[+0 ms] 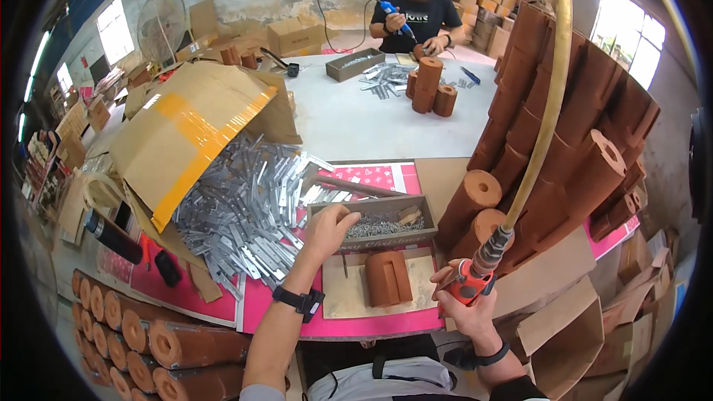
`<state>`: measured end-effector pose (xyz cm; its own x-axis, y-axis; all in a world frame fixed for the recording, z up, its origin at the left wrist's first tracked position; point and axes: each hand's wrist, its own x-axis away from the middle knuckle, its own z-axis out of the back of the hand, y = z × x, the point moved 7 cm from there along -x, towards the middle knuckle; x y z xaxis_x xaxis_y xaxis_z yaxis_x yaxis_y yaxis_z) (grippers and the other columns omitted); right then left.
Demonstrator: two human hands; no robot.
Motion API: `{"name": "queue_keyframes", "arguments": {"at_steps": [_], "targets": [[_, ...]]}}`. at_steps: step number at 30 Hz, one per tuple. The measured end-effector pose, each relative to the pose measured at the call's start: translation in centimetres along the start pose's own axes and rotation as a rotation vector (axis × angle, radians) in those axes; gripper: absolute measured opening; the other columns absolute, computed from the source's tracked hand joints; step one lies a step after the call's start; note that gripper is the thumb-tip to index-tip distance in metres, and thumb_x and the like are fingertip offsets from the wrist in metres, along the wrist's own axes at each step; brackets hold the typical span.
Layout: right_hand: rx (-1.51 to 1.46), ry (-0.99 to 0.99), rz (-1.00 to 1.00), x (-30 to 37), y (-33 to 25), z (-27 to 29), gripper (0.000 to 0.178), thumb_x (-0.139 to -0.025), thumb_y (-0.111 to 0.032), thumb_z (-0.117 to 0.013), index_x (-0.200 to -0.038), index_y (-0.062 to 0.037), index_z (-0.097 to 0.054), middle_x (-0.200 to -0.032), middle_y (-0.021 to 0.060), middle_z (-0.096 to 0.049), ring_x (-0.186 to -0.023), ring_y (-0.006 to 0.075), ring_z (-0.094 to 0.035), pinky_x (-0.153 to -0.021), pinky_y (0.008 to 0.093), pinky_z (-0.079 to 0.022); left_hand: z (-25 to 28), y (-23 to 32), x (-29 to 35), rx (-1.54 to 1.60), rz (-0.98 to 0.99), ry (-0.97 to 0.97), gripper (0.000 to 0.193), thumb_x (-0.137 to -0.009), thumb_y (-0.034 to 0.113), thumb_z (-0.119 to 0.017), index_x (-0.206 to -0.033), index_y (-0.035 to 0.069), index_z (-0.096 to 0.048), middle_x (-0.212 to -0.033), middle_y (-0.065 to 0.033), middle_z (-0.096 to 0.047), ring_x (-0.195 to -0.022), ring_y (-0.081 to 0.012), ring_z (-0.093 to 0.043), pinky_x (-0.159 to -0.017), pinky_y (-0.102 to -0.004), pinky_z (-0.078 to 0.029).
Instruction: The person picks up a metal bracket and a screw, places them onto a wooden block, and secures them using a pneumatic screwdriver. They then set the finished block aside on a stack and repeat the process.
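My left hand [330, 230], its fingers curled together, is over the left end of a grey wooden box [364, 242] of small screws [382, 224]. Whatever its fingertips pinch, if anything, is too small to make out. My right hand [468, 308] grips a red air screwdriver [472, 282] with a yellowish hose [546, 126] rising from its metal coupling; its tip is hidden. Between my hands, a short brown cylinder [388, 279] with a lengthwise slot lies on a pale board [338, 301]. Neither hand touches it.
A tipped cardboard box [204, 119] spills flat metal strips [245, 208] at left. Brown cylinders stand stacked [564, 141] at right; others lie piled [193, 345] at lower left. Across the table [349, 119], a co-worker [420, 15] holds a blue screwdriver [397, 18]. A black bottle [111, 236] is at left.
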<state>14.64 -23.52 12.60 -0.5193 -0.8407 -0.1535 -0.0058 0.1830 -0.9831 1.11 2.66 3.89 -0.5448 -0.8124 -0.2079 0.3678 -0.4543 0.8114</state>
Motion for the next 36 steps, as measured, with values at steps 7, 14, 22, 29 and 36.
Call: {"name": "queue_keyframes", "arguments": {"at_steps": [7,14,22,29,36], "targets": [[0.099,-0.074,0.096,-0.3,1.4,0.9,0.051,-0.074,0.003,-0.068,-0.121,0.0024,-0.046,-0.097,0.0184,-0.063,-0.076,0.0192,-0.066,-0.068,0.0305,-0.054,-1.3,-0.9,0.5,-0.242,-0.019,0.014,0.023,-0.084,0.023,-0.064,-0.090,0.001,-0.067,-0.090,-0.0169,-0.067,-0.085,-0.0333,-0.064,-0.075,-0.0412,-0.049],[0.095,-0.083,0.110,-0.6,1.0,0.6,0.052,-0.075,0.002,-0.070,-0.121,0.0011,-0.045,-0.097,0.0193,-0.063,-0.076,0.0197,-0.066,-0.068,0.0311,-0.055,-1.8,-1.2,0.7,-0.298,0.010,-0.057,0.022,-0.084,0.024,-0.063,-0.091,0.003,-0.066,-0.091,-0.0187,-0.066,-0.089,-0.0363,-0.063,-0.079,-0.0447,-0.049],[-0.004,-0.024,0.017,-1.3,1.1,0.8,0.021,-0.074,0.004,-0.069,-0.091,0.0021,-0.056,-0.089,0.0119,-0.064,-0.079,0.0141,-0.061,-0.072,0.0300,-0.051,-2.0,-1.8,0.5,-0.315,0.020,-0.093,0.021,-0.085,0.023,-0.061,-0.092,0.004,-0.067,-0.092,-0.0180,-0.066,-0.090,-0.0358,-0.063,-0.080,-0.0448,-0.049],[-0.024,-0.006,-0.004,-1.6,1.0,0.7,0.021,-0.073,0.004,-0.069,-0.089,0.0019,-0.056,-0.086,0.0114,-0.063,-0.080,0.0149,-0.061,-0.072,0.0301,-0.050,-1.8,-1.3,0.4,-0.295,0.052,-0.085,0.024,-0.083,0.022,-0.063,-0.090,-0.001,-0.068,-0.090,-0.0182,-0.067,-0.089,-0.0349,-0.063,-0.080,-0.0435,-0.048],[-0.033,0.013,0.021,-1.1,0.5,0.6,0.024,-0.075,0.003,-0.070,-0.094,0.0015,-0.056,-0.085,0.0092,-0.063,-0.078,0.0123,-0.061,-0.071,0.0278,-0.051,-3.5,-2.3,-2.0,-0.431,0.116,-0.347,0.034,-0.073,0.023,-0.073,-0.102,0.007,-0.071,-0.102,-0.0206,-0.067,-0.099,-0.0356,-0.064,-0.087,-0.0421,-0.049]]}}
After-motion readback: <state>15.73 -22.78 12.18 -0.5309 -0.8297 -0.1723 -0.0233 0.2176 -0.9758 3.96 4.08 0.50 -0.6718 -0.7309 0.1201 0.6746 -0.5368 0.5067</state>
